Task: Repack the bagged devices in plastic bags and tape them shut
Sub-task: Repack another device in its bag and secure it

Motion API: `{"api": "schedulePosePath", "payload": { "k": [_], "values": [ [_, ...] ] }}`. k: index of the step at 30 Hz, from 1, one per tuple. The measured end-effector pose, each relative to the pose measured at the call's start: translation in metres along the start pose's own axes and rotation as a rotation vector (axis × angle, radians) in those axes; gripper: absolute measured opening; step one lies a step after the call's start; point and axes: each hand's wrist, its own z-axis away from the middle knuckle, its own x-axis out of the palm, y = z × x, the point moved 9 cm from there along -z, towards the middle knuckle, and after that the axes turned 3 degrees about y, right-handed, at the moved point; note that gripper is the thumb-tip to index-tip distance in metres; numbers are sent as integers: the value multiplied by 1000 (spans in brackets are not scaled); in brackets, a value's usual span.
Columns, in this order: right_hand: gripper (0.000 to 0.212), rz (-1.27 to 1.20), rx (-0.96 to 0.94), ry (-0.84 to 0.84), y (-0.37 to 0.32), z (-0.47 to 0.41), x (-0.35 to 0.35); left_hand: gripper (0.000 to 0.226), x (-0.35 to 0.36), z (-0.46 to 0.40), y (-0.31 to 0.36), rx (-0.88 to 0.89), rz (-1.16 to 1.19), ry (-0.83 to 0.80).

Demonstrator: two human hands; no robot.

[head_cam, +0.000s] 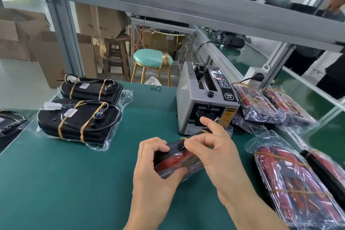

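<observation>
The counter [74, 183] is covered by a dark green mat and framed by aluminium profile uprights, with a profile shelf [168, 0] running overhead. At centre, the left hand [156, 170] grips the near end of a bagged device [177, 162], a red-and-black unit in clear plastic that rests on the mat; thumb below, fingers curled over the top. The right hand [211, 147] pinches the bag at the unit's upper edge with thumb and forefinger, the remaining fingers raised. A grey tape dispenser [201, 102] stands just behind the hands. Two black bagged units [80, 119], bound with tan rubber bands, lie at the left of the counter. More red bagged units [291, 185] lie at the right, some near the dispenser, others at the near right edge. Beyond the counter stand a teal-seated stool [151, 59], a wooden stool [115, 56] and stacked cardboard boxes [28, 43] on a pale floor
</observation>
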Motion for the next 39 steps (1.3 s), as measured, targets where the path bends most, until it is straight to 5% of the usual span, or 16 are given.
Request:
{"api": "schedulePosePath", "payload": {
  "k": [31, 39],
  "values": [
    [16, 146, -73, 72, -2, 0, -1, 61, 3, 0, 17, 150, -132, -36],
    [21, -154, 28, 129, 7, -8, -14, 65, 2, -1, 11, 146, -118, -29]
  ]
}}
